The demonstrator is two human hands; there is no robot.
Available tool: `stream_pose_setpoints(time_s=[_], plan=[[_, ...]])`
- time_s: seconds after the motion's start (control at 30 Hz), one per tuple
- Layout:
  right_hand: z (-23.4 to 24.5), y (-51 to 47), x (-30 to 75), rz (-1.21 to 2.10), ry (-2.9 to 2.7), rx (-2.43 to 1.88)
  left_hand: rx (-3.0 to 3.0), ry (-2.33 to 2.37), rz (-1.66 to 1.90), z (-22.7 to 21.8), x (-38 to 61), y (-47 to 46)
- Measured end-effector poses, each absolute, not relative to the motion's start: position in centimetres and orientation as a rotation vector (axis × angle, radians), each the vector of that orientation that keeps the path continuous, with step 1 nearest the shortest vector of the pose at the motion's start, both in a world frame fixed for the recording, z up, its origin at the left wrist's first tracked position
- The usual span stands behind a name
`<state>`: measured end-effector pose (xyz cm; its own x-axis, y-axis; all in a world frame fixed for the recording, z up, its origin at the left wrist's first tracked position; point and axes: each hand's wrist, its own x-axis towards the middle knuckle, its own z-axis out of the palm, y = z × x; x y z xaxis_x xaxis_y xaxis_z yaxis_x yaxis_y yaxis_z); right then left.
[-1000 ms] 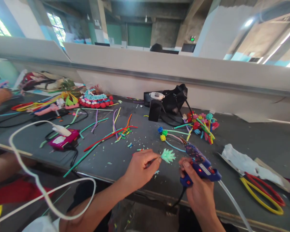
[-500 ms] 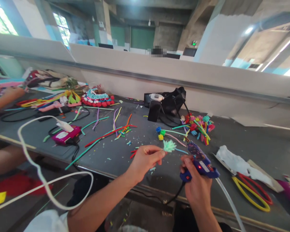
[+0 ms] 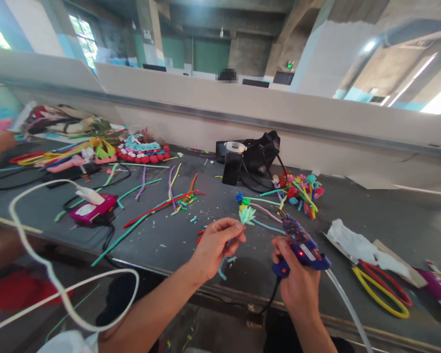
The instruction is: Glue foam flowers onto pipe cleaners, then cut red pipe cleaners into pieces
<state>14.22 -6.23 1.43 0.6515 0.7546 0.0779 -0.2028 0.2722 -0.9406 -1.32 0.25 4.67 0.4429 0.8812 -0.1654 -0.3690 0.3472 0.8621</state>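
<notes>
- Left fingers [image 3: 233, 229] pinch the green flower [image 3: 247, 215] above the desk [image 3: 257, 267]; it now partly hides the yellow ball [image 3: 241, 208] seen clear a second ago.
- Right fingers [image 3: 286, 249] stay wrapped around the glue gun [image 3: 298, 239].

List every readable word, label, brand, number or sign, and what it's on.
None can be read.
Glue gun: white label, print too small to read.
Purple box at left: pale patch, any lettering too blurred.
Purple item at right edge: white patches, any lettering too blurred.
Green lit sign in background: markings too small to make out.
</notes>
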Motion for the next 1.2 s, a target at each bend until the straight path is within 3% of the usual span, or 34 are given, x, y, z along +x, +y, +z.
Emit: stream_pose_setpoints(time_s=[1.2], plan=[[1.2,-5.6,11.2,0.181,-0.931,-1.504,0.769,0.695,0.826,2.6,-1.7,-1.1]])
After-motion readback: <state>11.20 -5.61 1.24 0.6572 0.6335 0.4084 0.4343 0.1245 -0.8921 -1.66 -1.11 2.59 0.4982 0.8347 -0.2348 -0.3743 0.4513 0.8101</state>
